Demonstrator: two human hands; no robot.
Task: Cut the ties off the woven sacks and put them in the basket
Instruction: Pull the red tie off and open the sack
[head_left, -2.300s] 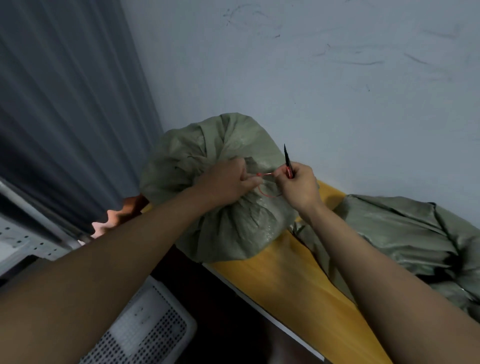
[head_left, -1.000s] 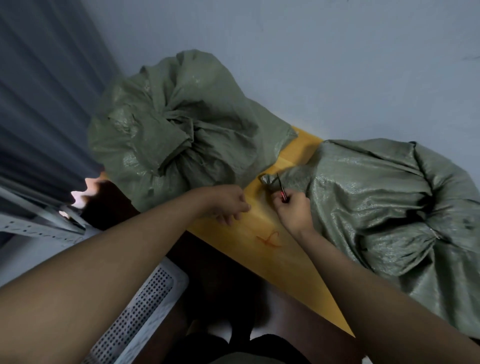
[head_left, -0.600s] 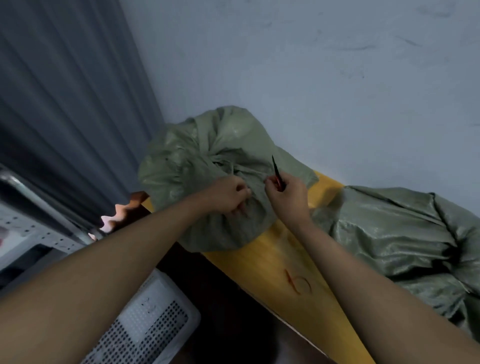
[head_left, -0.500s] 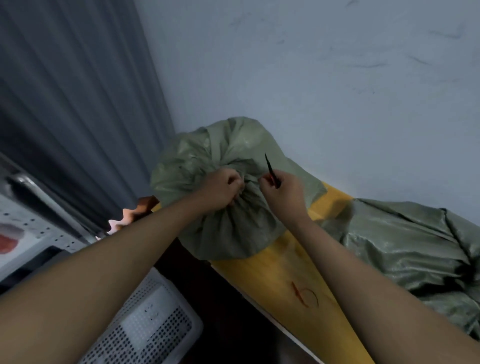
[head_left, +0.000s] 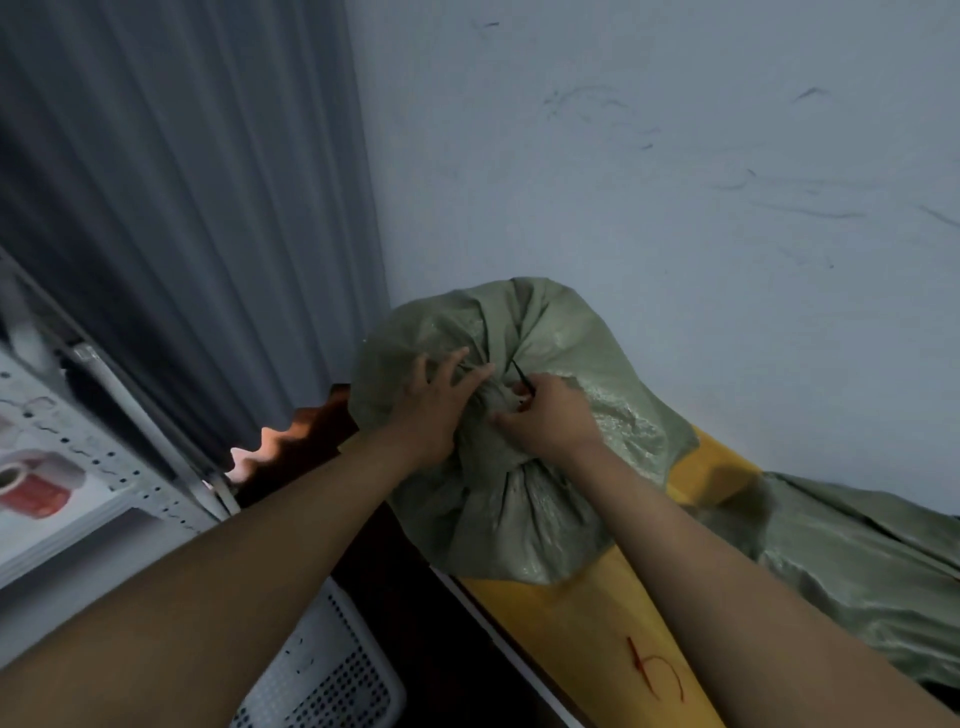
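In the head view, a green woven sack (head_left: 524, 457) is sitting at the left end of a yellow tabletop (head_left: 587, 629), bulging against a pale wall (head_left: 675, 182) and overhanging the tabletop's near edge. Both hands are working at its gathered neck. The left hand (head_left: 436, 402) is lying on the sack's upper left side with fingers spread and mostly straight, pressing into the fabric just beside the bunched folds. The right hand (head_left: 550, 415) is curling around a small dark-bladed cutter (head_left: 521, 378), whose thin tip is poking up and to the left from between the fingers, right at the sack's neck; a trace of red is showing at the grip. Whether a tie is sitting under the blade cannot be told, as the folds and fingers are hiding it.

A cut red tie (head_left: 655, 673) is lying loose on the bare tabletop near the bottom of the view, just beside the right forearm and well apart from the sack being worked on. A second green sack (head_left: 852, 561) is lying on its side across the tabletop's right part. Below the tabletop's left edge, a white perforated basket (head_left: 332, 675) is standing on the floor, partly hidden by the left forearm. A grey curtain (head_left: 182, 208) is hanging at left, and a white shelf (head_left: 104, 488) is carrying a roll of red tape (head_left: 31, 488).
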